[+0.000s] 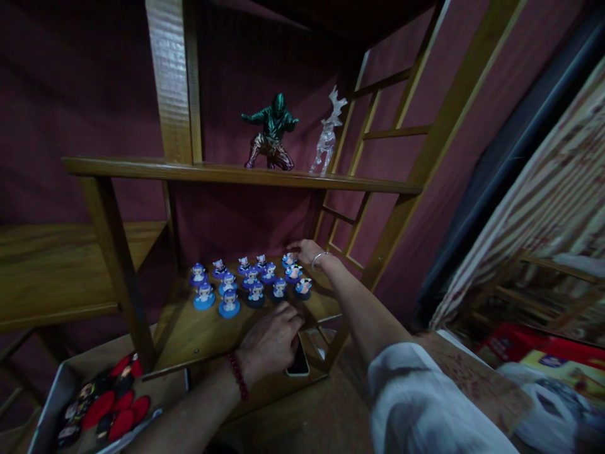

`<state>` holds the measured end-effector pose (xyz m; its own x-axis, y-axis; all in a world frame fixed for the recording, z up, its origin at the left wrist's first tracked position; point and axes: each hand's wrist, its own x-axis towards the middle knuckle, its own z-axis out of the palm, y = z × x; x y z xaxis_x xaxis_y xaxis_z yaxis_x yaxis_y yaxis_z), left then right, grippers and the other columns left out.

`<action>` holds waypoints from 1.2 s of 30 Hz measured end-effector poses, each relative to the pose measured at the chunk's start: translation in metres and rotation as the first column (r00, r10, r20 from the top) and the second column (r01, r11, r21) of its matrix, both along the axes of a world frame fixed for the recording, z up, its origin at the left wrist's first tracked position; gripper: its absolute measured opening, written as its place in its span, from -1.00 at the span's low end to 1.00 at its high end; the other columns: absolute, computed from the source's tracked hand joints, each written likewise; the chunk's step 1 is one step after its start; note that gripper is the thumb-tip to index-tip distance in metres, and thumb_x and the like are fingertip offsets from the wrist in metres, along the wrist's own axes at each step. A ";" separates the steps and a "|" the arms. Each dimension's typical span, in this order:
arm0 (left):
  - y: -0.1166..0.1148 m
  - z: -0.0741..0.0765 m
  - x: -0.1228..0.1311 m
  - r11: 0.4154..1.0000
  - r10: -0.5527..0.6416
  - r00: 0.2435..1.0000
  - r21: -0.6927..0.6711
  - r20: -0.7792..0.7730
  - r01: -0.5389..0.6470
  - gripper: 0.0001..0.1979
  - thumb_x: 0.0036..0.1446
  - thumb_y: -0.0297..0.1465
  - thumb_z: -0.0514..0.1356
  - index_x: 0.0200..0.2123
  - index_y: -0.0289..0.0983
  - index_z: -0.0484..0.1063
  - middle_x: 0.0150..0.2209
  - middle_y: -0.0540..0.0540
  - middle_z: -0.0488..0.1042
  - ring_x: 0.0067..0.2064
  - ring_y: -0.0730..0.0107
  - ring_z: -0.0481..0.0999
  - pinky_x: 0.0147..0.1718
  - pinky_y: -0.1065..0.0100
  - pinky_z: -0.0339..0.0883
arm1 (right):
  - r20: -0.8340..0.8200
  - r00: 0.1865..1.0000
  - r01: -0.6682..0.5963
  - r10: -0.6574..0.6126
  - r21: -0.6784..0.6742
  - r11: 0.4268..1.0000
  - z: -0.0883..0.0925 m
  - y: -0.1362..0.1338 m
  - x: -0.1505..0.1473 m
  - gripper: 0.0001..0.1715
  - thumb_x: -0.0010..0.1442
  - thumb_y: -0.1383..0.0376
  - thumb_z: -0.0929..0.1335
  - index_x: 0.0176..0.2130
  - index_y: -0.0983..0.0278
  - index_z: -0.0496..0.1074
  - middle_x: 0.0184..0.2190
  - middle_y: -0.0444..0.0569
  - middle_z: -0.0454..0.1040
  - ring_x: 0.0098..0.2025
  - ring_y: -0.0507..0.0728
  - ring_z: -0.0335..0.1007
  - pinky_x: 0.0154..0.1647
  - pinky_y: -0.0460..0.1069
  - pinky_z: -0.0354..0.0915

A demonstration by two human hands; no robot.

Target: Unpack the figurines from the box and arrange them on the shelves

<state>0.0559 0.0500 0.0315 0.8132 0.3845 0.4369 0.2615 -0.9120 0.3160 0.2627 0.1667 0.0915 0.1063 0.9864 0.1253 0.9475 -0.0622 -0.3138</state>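
Several small figurines on blue bases (246, 284) stand in rows on the lower wooden shelf (198, 331). My right hand (305, 251) reaches to the back right of the group, fingers curled around one blue-based figurine (288, 258). My left hand (271, 340) rests knuckles-up at the shelf's front edge, fingers bent, lying on a phone (299, 364); what its fingers hold, if anything, is hidden.
On the upper shelf (236, 173) stand a green crouching figure (271, 132) and a clear figure (327, 135). A box (51, 403) at lower left holds red-based figurines (111, 407). Wooden posts flank the shelf; a ladder-like frame (378, 126) rises at right.
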 end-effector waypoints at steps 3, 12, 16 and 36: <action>0.001 0.000 0.003 1.000 0.015 0.999 0.003 0.037 -0.015 -0.77 0.04 -0.58 -0.03 -0.31 -0.32 0.38 -0.26 -0.10 0.38 -0.15 0.39 0.29 -0.14 0.39 0.25 | 0.023 1.000 -0.022 0.020 0.064 0.998 0.005 -0.007 0.004 -0.65 -0.04 0.32 0.35 -0.18 0.19 0.45 -0.23 -0.10 0.48 -0.18 0.05 0.37 -0.15 -0.15 0.23; 0.027 0.035 0.018 0.963 0.226 0.960 0.108 0.167 -0.246 -0.74 0.09 -0.53 -0.07 -0.28 -0.28 0.39 -0.27 -0.07 0.41 -0.18 0.39 0.29 -0.14 0.35 0.21 | -0.197 0.978 -0.044 0.063 0.098 0.994 0.003 -0.032 0.015 -0.78 -0.03 0.37 0.33 -0.30 0.25 0.47 -0.41 -0.14 0.51 -0.34 -0.02 0.40 -0.27 -0.18 0.27; 0.057 0.061 0.032 0.906 0.395 0.918 0.152 0.029 -0.395 -0.76 0.06 -0.50 -0.02 -0.30 -0.27 0.43 -0.31 -0.10 0.43 -0.20 0.35 0.30 -0.19 0.36 0.20 | -0.239 0.968 -0.065 0.079 0.064 0.996 -0.005 -0.034 0.024 -0.78 -0.07 0.35 0.35 -0.32 0.26 0.48 -0.45 -0.15 0.51 -0.37 -0.01 0.39 -0.30 -0.18 0.27; 0.103 0.073 0.082 0.933 0.358 0.775 0.181 -0.520 -0.310 -0.74 -0.11 -0.27 0.16 -0.34 -0.30 0.42 -0.24 -0.22 0.48 -0.12 0.15 0.41 -0.13 0.17 0.18 | -0.472 0.870 -0.167 0.140 -0.016 0.986 -0.022 -0.043 0.015 -0.68 -0.15 0.40 0.40 -0.28 0.35 0.47 -0.44 -0.10 0.49 -0.41 -0.03 0.34 -0.35 -0.16 0.25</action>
